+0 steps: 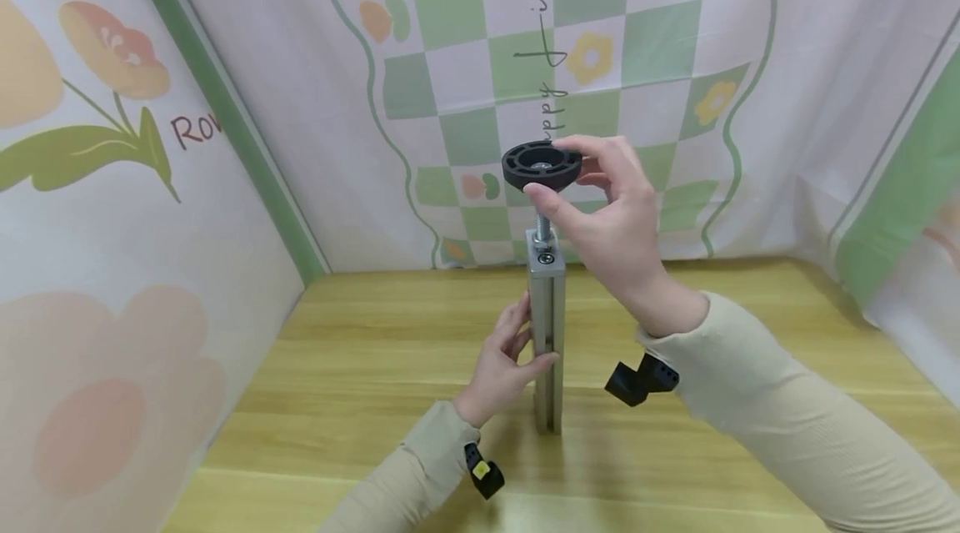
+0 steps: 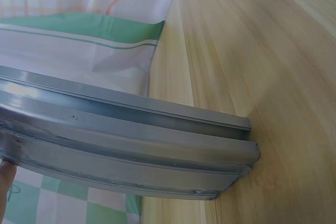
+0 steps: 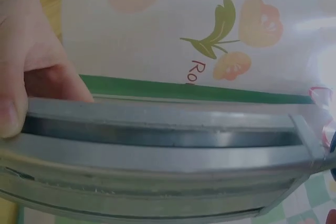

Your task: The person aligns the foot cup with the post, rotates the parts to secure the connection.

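Note:
An aluminium profile (image 1: 547, 333) stands upright on the wooden table, its slots showing along the sides in both wrist views. On its top end plate a threaded bolt (image 1: 543, 226) rises to a round black levelling foot (image 1: 542, 166). My right hand (image 1: 611, 216) pinches the foot's rim between thumb and fingers. Lower down, my left hand (image 1: 506, 362) grips the profile, thumb on the near side and fingers on the far left side. In the left wrist view the lower end of the profile (image 2: 131, 135) meets the table top.
The wooden table (image 1: 360, 358) reaches back to a hanging cloth (image 1: 517, 57) with green checks. A flower-printed cloth wall (image 1: 135, 266) stands at the left, another cloth (image 1: 915, 208) at the right. Each wrist carries a small black camera mount (image 1: 641, 380).

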Action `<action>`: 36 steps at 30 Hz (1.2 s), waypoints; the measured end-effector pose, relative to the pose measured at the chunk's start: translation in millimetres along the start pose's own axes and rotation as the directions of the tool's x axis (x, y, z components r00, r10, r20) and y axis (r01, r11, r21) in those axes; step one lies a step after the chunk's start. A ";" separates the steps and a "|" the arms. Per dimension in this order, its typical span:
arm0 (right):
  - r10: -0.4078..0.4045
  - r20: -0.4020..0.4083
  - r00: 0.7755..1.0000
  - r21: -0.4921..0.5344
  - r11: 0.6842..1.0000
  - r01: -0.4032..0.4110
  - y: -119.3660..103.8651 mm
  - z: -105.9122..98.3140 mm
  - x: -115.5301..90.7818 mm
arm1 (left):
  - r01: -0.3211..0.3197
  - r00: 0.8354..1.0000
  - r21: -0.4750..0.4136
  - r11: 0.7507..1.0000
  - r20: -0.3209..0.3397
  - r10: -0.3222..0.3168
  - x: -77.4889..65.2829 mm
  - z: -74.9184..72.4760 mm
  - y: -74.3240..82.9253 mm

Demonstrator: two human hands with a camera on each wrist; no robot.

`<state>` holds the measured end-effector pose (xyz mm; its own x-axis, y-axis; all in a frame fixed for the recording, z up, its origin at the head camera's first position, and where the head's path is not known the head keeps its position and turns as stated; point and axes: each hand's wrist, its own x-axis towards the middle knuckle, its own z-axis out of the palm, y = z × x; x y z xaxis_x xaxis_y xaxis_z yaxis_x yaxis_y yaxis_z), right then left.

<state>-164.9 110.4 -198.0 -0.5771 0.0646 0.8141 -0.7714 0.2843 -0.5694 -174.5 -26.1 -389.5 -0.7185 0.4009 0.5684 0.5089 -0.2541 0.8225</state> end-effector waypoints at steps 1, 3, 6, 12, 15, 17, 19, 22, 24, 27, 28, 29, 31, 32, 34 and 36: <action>0.013 0.016 1.000 0.020 1.000 -0.013 1.2 -0.9 0.7 | -0.002 1.000 -0.001 1.000 0.000 0.002 -0.1 0.0 -0.2; 0.035 0.059 0.998 0.077 0.996 -0.040 3.6 -2.5 3.4 | 0.001 1.000 0.001 1.000 -0.001 -0.001 -0.5 -0.2 -0.5; 0.080 0.163 0.983 0.221 0.968 -0.116 6.9 -4.3 9.6 | -0.002 1.000 0.004 1.000 -0.001 0.002 -0.1 -0.5 -2.3; 0.125 0.444 0.887 0.524 0.767 -0.371 20.6 -8.8 23.1 | -0.015 1.000 0.009 1.000 0.004 0.015 0.3 -0.9 -5.2; 0.067 0.545 0.836 0.617 0.643 -0.453 29.7 -10.8 27.7 | -0.024 1.000 0.013 1.000 0.007 0.024 0.1 -1.0 -5.1; -0.003 0.589 0.808 0.665 0.570 -0.483 35.6 -12.0 29.8 | -0.023 1.000 0.019 1.000 0.006 0.023 0.0 -1.0 -4.5; -0.075 0.625 0.777 0.692 0.513 -0.507 40.4 -13.1 31.3 | -0.015 1.000 0.021 1.000 0.004 0.015 -0.1 -1.2 -4.2; -0.134 0.651 0.747 0.713 0.447 -0.540 45.4 -13.4 32.5 | 0.008 1.000 0.023 1.000 -0.002 -0.008 -0.1 -1.6 -3.6; -0.134 0.658 0.741 0.712 0.431 -0.554 46.2 -13.2 32.6 | 0.023 1.000 0.021 1.000 -0.005 -0.023 0.0 -2.0 -3.2; -0.115 0.661 0.741 0.705 0.432 -0.562 45.7 -13.1 32.4 | 0.027 1.000 0.020 0.999 -0.007 -0.027 0.1 -2.1 -2.1; -0.110 0.662 0.741 0.702 0.438 -0.562 45.2 -13.1 32.1 | 0.029 1.000 0.017 0.999 -0.008 -0.029 0.0 -1.9 -1.6; -0.107 0.661 0.742 0.700 0.443 -0.560 45.0 -13.1 32.0 | 0.029 1.000 0.016 0.999 -0.009 -0.029 0.1 -1.7 -1.2; -0.108 0.652 0.750 0.704 0.453 -0.547 45.9 -13.2 31.7 | 0.034 0.999 0.014 0.999 -0.011 -0.033 0.1 -1.4 -0.7; -0.110 0.645 0.757 0.709 0.458 -0.537 46.3 -13.4 31.5 | 0.038 0.999 0.012 0.999 -0.013 -0.038 0.2 -1.2 -0.3; -0.106 0.624 0.774 0.717 0.472 -0.513 47.0 -13.7 30.9 | 0.045 0.999 0.009 0.999 -0.015 -0.045 0.3 -1.1 -0.1; -0.091 0.599 0.796 0.723 0.488 -0.488 46.9 -14.1 30.3 | 0.053 0.998 0.007 0.999 -0.014 -0.053 0.1 -1.2 -0.1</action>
<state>-214.7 139.2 -198.5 -0.5496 -0.5473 0.6312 -0.2887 -0.5846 -0.7582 -175.2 -27.1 -389.5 -0.7514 0.4011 0.5239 0.4731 -0.2261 0.8515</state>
